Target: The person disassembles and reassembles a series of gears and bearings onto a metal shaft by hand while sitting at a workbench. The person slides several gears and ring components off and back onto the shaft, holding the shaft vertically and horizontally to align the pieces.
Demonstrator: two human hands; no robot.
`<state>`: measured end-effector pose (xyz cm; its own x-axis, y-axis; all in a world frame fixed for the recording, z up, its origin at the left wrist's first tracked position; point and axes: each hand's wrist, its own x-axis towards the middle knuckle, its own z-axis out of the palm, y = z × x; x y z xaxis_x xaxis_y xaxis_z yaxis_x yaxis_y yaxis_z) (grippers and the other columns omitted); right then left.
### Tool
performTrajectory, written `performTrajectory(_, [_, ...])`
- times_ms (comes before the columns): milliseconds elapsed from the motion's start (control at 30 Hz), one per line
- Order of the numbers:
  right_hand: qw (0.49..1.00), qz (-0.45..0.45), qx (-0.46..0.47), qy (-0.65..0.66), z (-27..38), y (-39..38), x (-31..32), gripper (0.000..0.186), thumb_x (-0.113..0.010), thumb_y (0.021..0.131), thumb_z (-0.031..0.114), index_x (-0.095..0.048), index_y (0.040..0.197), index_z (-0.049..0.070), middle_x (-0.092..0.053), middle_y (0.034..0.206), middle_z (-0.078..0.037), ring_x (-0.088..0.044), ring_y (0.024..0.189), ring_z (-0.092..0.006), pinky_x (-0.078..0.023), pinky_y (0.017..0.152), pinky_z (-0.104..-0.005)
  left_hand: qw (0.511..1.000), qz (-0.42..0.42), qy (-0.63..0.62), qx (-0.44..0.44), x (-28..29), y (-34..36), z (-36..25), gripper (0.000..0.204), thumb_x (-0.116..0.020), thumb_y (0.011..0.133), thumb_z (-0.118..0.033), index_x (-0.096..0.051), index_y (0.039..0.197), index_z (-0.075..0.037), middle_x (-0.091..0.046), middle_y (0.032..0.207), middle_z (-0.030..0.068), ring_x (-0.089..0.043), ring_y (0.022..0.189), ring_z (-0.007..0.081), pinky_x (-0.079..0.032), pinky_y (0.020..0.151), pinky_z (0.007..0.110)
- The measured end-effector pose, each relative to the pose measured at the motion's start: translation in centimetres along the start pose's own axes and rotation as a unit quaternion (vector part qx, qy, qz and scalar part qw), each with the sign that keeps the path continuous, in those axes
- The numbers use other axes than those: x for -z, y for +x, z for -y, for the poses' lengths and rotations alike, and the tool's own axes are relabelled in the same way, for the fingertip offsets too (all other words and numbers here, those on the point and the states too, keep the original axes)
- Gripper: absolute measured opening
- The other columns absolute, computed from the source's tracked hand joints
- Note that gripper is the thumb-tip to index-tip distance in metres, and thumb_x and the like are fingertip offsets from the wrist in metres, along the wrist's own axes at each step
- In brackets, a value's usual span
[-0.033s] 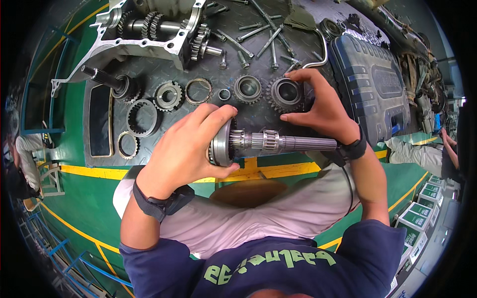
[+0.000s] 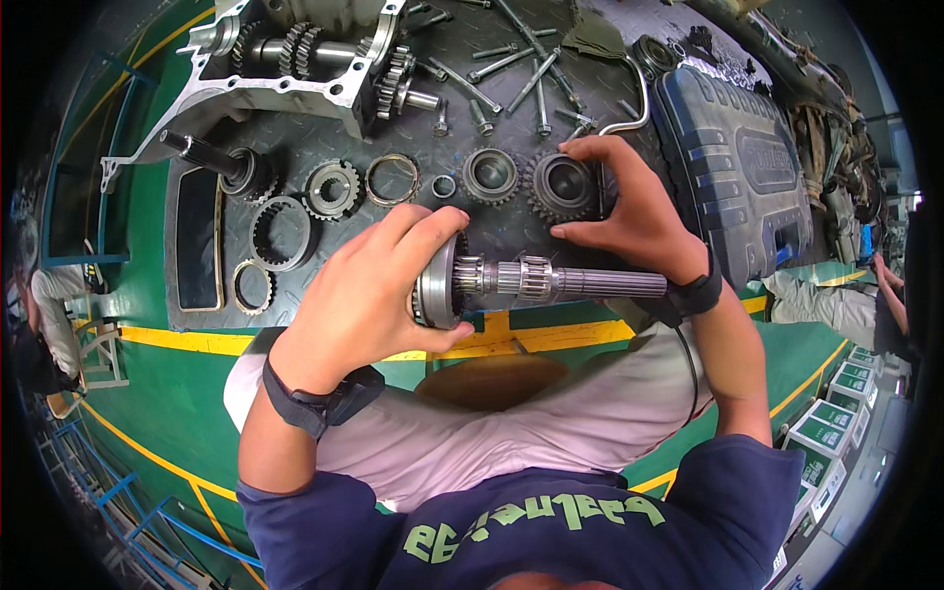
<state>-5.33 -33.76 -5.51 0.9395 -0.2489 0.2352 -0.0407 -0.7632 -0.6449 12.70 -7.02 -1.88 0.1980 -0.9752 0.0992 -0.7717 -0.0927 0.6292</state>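
My left hand (image 2: pixel 359 295) grips the ringed hub (image 2: pixel 441 283) at the left end of a splined shaft (image 2: pixel 600 282), which lies horizontally in front of me. My right hand (image 2: pixel 639 206) has thumb and fingers around a toothed gear (image 2: pixel 566 187) on the dark plate. Left of that gear lie another gear (image 2: pixel 490 157), a small ring (image 2: pixel 442 186), a thin ring (image 2: pixel 392 160), a toothed hub (image 2: pixel 318 192), a wide ring (image 2: pixel 282 211) and a smaller ring (image 2: pixel 253 270). An upright shaft assembly (image 2: pixel 192 147) stands farther left.
An open metal housing with gears (image 2: pixel 344 88) is at back left. Scattered bolts (image 2: pixel 487 98) and a bent rod (image 2: pixel 641 93) lie behind the gears. A black case (image 2: pixel 728 177) is at right. Other people's legs (image 2: pixel 54 315) (image 2: pixel 826 305) show at both sides.
My right hand has shifted very slightly leftward onto the toothed gear. My left hand and the splined shaft look the same.
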Motion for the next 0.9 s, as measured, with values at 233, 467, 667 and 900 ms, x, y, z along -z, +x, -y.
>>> performTrajectory(233, [0.999,0.013,0.024,-0.026,0.8,1.2,1.2,0.069,-0.092,0.072,0.018,-0.059,0.13,0.002,-0.064,0.134,-0.015,-0.062,0.122,-0.0339,-0.049,0.106,-0.0396,1.0,0.008,-0.007,0.019,0.1,0.2,0.0,0.085,-0.093,0.061,-0.025,-0.056,0.135,-0.009,-0.062,0.123,0.0141,-0.064,0.11,0.0378,-0.054,0.094,0.042])
performTrajectory(467, [0.992,0.099,0.062,-0.047,9.1,-0.9,4.9,0.051,-0.086,0.081,0.026,-0.068,0.124,0.004,-0.07,0.121,-0.014,-0.068,0.103,-0.0328,-0.054,0.09,-0.0404,1.0,0.005,-0.006,0.018,-0.2,0.2,0.1,0.086,-0.093,0.06,-0.027,-0.056,0.135,-0.009,-0.062,0.123,0.0145,-0.064,0.11,0.0383,-0.054,0.093,0.043])
performTrajectory(667, [0.97,0.104,0.08,-0.206,11.0,-1.7,-0.5,0.057,-0.085,0.075,0.021,-0.065,0.126,0.004,-0.071,0.109,-0.011,-0.068,0.093,-0.0281,-0.052,0.083,-0.0392,1.0,0.005,-0.01,0.018,-0.2,0.7,-0.2,0.086,-0.093,0.06,-0.026,-0.056,0.136,-0.009,-0.063,0.12,0.0141,-0.065,0.107,0.0377,-0.054,0.092,0.043])
performTrajectory(900, [0.972,0.161,-0.059,-0.163,9.3,-4.3,8.9,0.052,-0.081,0.079,0.012,-0.066,0.128,0.002,-0.067,0.107,-0.016,-0.065,0.087,-0.0352,-0.052,0.08,-0.04,0.999,-0.008,0.0,0.036,-0.1,-0.2,-0.2,0.085,-0.092,0.06,-0.025,-0.057,0.136,-0.009,-0.063,0.119,0.0132,-0.065,0.106,0.0373,-0.054,0.092,0.042])
